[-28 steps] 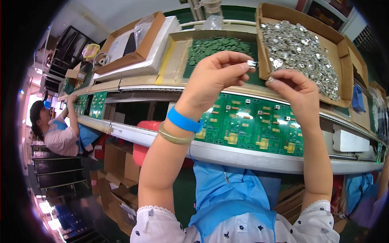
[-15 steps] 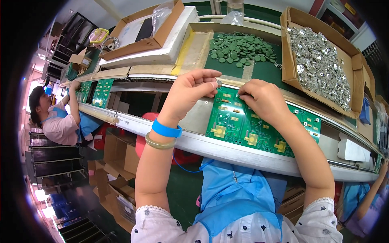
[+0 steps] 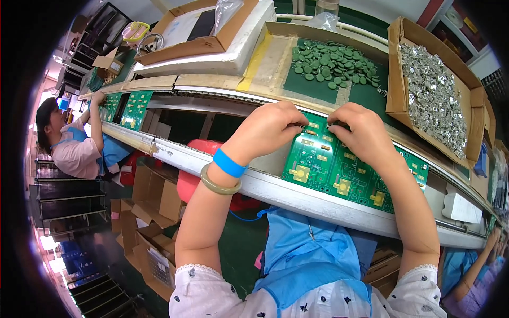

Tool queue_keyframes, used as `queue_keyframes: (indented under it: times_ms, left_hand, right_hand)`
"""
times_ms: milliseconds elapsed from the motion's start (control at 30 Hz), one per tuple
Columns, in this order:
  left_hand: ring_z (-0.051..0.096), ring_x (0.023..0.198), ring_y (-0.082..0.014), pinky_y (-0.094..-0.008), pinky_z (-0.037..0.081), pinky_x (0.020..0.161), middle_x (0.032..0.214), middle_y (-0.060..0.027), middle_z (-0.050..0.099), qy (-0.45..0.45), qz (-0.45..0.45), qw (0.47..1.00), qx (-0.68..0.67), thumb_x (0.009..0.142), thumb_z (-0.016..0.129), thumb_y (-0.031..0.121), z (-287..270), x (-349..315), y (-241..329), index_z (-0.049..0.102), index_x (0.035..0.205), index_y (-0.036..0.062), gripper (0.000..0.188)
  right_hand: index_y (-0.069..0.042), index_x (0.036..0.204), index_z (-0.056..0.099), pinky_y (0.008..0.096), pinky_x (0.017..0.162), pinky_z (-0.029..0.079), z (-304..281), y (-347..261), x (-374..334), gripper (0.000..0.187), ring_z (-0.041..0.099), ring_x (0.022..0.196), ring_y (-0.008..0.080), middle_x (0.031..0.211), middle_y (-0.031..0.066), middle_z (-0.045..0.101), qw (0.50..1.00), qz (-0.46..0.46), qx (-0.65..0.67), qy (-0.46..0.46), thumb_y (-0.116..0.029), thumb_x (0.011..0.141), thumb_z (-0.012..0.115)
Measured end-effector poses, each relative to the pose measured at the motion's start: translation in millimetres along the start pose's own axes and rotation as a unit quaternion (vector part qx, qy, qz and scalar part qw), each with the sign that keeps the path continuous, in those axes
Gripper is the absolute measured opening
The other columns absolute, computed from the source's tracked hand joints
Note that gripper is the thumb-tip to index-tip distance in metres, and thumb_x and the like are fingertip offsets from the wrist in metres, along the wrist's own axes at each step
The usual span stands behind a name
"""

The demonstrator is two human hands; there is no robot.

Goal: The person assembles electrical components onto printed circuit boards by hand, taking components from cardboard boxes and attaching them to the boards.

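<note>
The green circuit board (image 3: 313, 183) lies on the conveyor rail in front of me, with gold pads and a few brown resistors (image 3: 325, 147) on it. My left hand (image 3: 270, 130) is closed in a pinch at the board's far left corner, a tiny metal clip showing at its fingertips. To its right, my right hand (image 3: 363, 130) pinches what looks like another small metal clip at the far edge of the same board. Its fingers partly hide that piece, and my right forearm covers some of the board.
Beyond the rail lie a heap of green disc components (image 3: 334, 63) and a cardboard box (image 3: 395, 79) of metal clips (image 3: 435, 95). A carton on white foam (image 3: 212, 66) stands at the far left. Another person (image 3: 74, 143) works at further boards (image 3: 136, 111) on the left.
My left hand has come down from above the board's corner to its surface, bringing the small metal clip with it. My right hand stays pinched at the far edge. The view has shifted slightly.
</note>
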State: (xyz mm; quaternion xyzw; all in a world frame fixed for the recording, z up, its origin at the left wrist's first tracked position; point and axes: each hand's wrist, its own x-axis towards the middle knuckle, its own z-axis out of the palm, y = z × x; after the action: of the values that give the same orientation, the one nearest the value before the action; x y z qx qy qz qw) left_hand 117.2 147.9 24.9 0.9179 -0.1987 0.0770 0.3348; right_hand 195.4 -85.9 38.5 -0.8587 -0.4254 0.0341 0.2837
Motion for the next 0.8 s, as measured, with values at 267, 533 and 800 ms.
queue_keyframes:
  times_ms: [267,533,800]
  left_hand:
    - [0.067,0.086,-0.0325,-0.0398,0.055,0.076,0.095,-0.0118,0.068,-0.038,0.010,0.995,0.090,0.084,0.069,0.007,-6.0,2.5,9.9,0.074,0.099,0.0029,0.016]
    - [0.067,0.085,-0.0317,-0.0395,0.054,0.075,0.092,-0.0115,0.067,-0.050,0.030,0.994,0.096,0.084,0.069,0.007,-7.5,4.8,11.0,0.076,0.096,0.0033,0.014]
    - [0.066,0.084,-0.0308,-0.0389,0.054,0.075,0.092,-0.0111,0.067,-0.057,0.022,0.995,0.074,0.083,0.071,0.007,-7.3,5.3,6.0,0.076,0.097,0.0033,0.015]
  right_hand:
    - [-0.004,0.095,0.072,0.0417,0.079,0.054,-1.0,7.4,0.8,0.013,0.067,0.088,0.0333,0.094,0.0137,0.068,1.000,-0.005,0.009,0.003,-0.011,0.084,0.071]
    - [-0.005,0.097,0.074,0.0423,0.079,0.054,-9.2,14.5,5.4,0.014,0.068,0.087,0.0346,0.092,0.0141,0.069,0.999,0.019,0.031,0.015,-0.013,0.086,0.068]
    - [-0.004,0.096,0.074,0.0421,0.080,0.054,-13.3,15.4,6.6,0.015,0.068,0.087,0.0346,0.094,0.0150,0.070,0.999,0.031,0.015,0.000,-0.014,0.088,0.066]
